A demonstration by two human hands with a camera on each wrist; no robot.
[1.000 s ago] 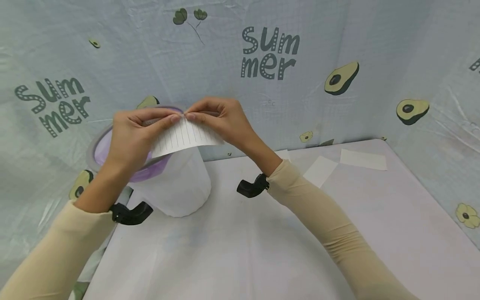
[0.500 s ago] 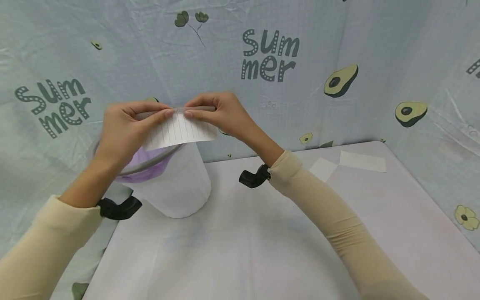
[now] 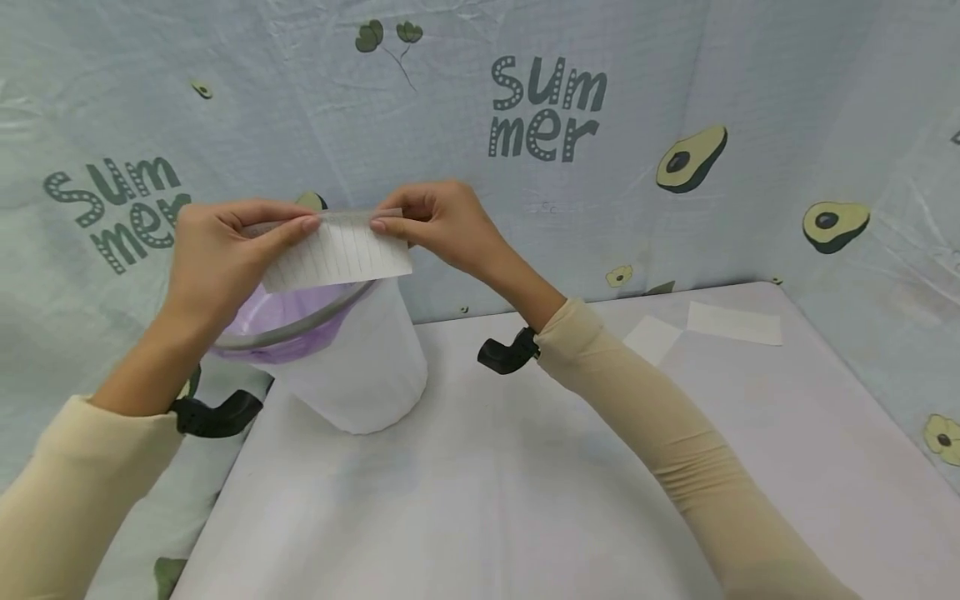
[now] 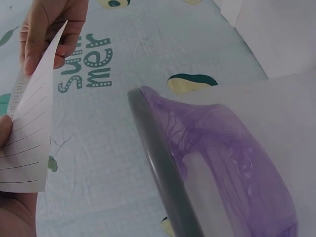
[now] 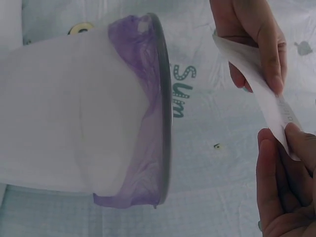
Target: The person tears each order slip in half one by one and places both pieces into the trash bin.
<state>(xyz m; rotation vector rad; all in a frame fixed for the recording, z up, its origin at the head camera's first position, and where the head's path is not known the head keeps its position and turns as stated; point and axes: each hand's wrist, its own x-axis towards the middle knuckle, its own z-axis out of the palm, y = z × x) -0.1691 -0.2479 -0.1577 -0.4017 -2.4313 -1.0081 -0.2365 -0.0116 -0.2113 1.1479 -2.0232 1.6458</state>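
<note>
A small sheet of lined paper [image 3: 348, 250] hangs between my two hands, over the rim of a white trash can [image 3: 367, 367]. My left hand [image 3: 225, 250] pinches its top edge toward the left end, thumb in front. With thumb and fingers, my right hand [image 3: 442, 218] pinches the top edge near the right corner. Ruled lines run across the paper [image 4: 29, 133] in the left wrist view, with a row of small printed marks along the held edge. A purple bag [image 3: 300, 312] lines the can and folds out under its grey rim ring [image 3: 300, 329].
Pale slips of paper [image 3: 735, 322] lie at the back right of the white table [image 3: 480, 483], partly behind my right forearm. A cloth backdrop [image 3: 555, 233] printed with avocados stands close behind the table. The can stands at the table's left edge.
My hands have moved apart along the paper's top edge, the left one going left. The paper has risen slightly and shifted left, and more of it shows between the fingers.
</note>
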